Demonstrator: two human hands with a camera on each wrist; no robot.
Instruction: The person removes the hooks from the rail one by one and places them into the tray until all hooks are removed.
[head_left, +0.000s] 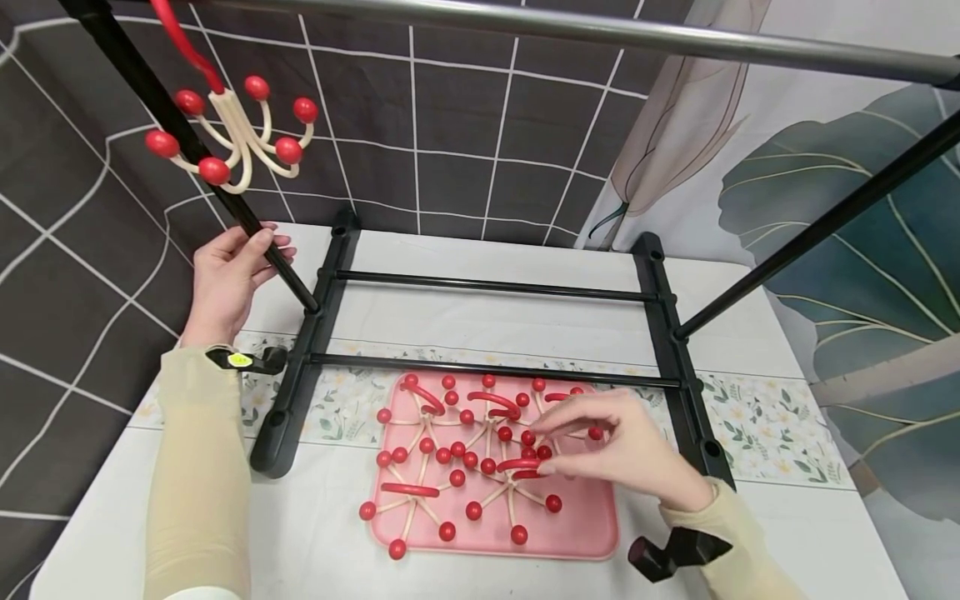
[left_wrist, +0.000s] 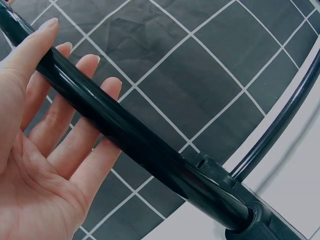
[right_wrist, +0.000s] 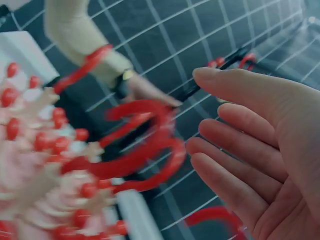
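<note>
My left hand holds the rack's slanted black post; in the left wrist view the thumb crosses it and the fingers lie behind. Over the pink tray, my right hand hovers with thumb and fingers apart. In the right wrist view nothing lies between its fingers, and blurred red hook ends stand beside the fingertips. Several multi-claw hooks with cream arms, red ball tips and red curved tops crowd the tray. Another multi-claw hook hangs at upper left by its red stem.
A silver bar spans the top of the rack. Its black base feet and crossbars stand on a white table with a floral strip. Behind are a dark gridded cloth and a leaf-patterned curtain.
</note>
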